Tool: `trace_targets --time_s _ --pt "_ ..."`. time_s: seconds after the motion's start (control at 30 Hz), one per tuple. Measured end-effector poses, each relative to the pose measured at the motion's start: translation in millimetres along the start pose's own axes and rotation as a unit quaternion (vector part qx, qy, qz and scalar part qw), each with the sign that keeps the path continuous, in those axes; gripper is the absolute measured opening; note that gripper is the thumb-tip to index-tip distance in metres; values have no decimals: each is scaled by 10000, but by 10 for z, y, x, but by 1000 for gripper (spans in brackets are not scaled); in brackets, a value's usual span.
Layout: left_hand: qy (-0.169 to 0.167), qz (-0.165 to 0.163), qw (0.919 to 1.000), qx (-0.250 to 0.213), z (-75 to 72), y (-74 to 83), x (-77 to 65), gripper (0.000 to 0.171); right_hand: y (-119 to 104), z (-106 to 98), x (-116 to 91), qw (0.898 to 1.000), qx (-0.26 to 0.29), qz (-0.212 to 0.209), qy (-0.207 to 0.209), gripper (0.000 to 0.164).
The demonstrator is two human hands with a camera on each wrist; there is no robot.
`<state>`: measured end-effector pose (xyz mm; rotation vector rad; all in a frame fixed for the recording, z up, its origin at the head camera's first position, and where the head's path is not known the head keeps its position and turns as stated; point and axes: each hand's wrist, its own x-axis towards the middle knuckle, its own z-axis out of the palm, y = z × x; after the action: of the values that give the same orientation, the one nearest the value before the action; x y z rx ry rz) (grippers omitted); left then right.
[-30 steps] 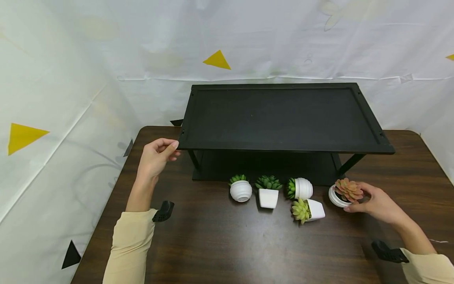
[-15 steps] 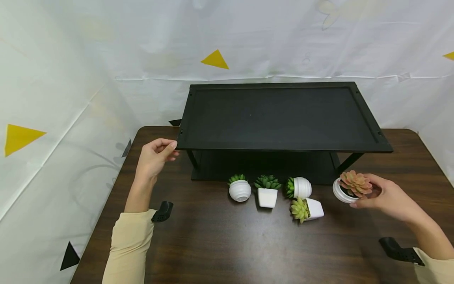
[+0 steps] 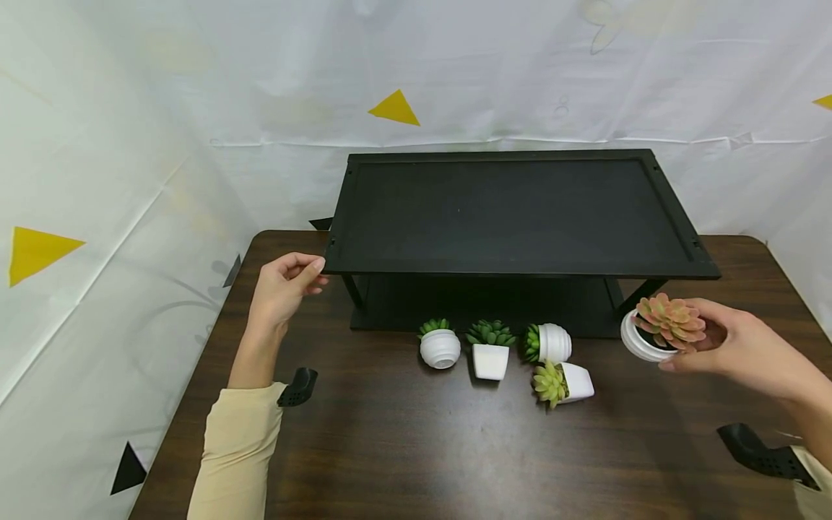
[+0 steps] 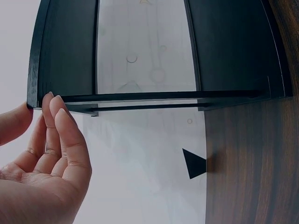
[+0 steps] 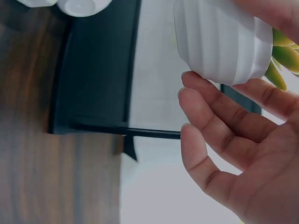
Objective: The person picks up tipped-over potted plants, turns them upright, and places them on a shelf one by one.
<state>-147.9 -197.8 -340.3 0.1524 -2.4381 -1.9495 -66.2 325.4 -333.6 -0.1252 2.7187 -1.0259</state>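
A black two-tier shelf stands at the back of the table. My left hand pinches its front left top corner between thumb and fingers; the left wrist view shows the thumb on one side of the black board and fingertips on the other. Off the front right of the shelf, my right hand grips a potted pinkish-orange succulent by its white pot. In the right wrist view, thumb and fingers hold the ribbed white pot, which is raised off the table.
In front of the shelf lie several small white-potted succulents: a round pot, a square pot, a ribbed pot on its side and a tipped light-green one. White sheets hang behind the brown table.
My right hand has lifted the pinkish-orange succulent from the table and carried it up and to the right. The left hand has kept its hold on the shelf corner.
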Motion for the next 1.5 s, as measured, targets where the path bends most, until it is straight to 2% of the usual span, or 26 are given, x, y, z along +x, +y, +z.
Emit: trace_targets --time_s 0.13,0.33,0.67,0.97,1.13,1.33,1.5 --pt "-4 -17 10000 8 -2 -1 2 26 -57 -67 -17 9998 -69 -133 133 66" --pt "-3 -8 10000 -2 -2 -10 7 27 -136 -129 -16 9991 -338 -69 259 71" --pt "-32 70 10000 -33 10 -14 14 26 -216 -184 -9 9988 -120 -229 424 60" --pt "-31 49 10000 27 0 -13 15 27 -374 -250 88 9975 -583 -278 272 69" --pt "-16 29 10000 76 -2 -9 12 28 -449 -284 124 9979 -400 -429 262 65" --pt "-33 36 10000 78 0 2 10 27 -557 -307 192 9987 -188 -422 200 62" --pt "-31 11 10000 88 -4 -3 10 27 -667 -311 277 9987 -264 -374 232 60"
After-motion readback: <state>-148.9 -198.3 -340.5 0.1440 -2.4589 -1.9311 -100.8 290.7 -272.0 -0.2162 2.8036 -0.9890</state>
